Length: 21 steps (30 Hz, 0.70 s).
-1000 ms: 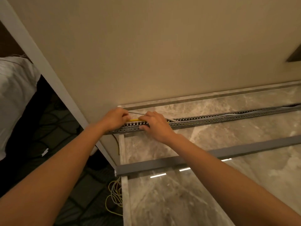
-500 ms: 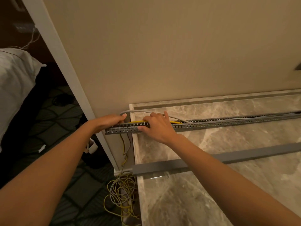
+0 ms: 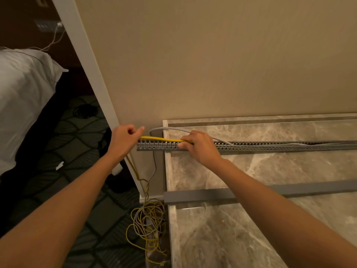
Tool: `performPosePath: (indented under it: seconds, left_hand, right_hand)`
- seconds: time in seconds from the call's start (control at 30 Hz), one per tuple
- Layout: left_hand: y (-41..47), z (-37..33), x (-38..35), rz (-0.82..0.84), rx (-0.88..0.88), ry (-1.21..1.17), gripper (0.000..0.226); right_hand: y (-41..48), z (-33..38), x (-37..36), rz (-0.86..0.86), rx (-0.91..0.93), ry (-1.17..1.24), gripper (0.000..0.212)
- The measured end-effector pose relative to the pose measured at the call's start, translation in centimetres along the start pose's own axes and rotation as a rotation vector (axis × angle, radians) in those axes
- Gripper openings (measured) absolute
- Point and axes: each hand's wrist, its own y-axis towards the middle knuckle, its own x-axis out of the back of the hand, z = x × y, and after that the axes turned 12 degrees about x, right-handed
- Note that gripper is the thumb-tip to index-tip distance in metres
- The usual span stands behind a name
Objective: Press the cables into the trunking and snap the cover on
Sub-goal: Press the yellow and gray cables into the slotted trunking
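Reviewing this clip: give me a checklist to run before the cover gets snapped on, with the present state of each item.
1. Yellow cable seated in the slotted trunking: not ok, it rides above the slots.
2. Grey cable seated: not ok, it loops up at the left end.
3. Left hand holding the yellow cable: ok.
4. Right hand pressing at the trunking: ok.
5. Cover strip within reach: ok, lying loose on the marble top.
6. Cables seated farther right: cannot tell.

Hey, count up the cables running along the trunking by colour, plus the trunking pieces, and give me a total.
Yellow cable: 1
Grey cable: 1
Slotted trunking base: 1
Loose trunking cover: 1
Total: 4
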Motion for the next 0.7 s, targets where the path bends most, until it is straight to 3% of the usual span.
performPosePath:
  seconds: [0.17, 0.43, 0.7]
  left_hand:
    - [-0.9, 0.1, 0.1, -0.027, -0.081, 0.024, 0.043]
    - [-1.7, -0.6, -0.2, 0.152, 0.181, -0.120, 0.032]
    - [-2.4, -0.1, 1.4, 0.389, 0.267, -0.130, 0.018]
  right_hand:
    - [-0.2, 0.0, -0.3, -0.054, 0.011, 0.053, 0.027]
    - [-0.9, -0.5, -1.6, -0.168, 0.033, 0.147, 0.029]
    - [-1.1, -0.9, -1.7, -0.143, 0.094, 0.054, 0.030]
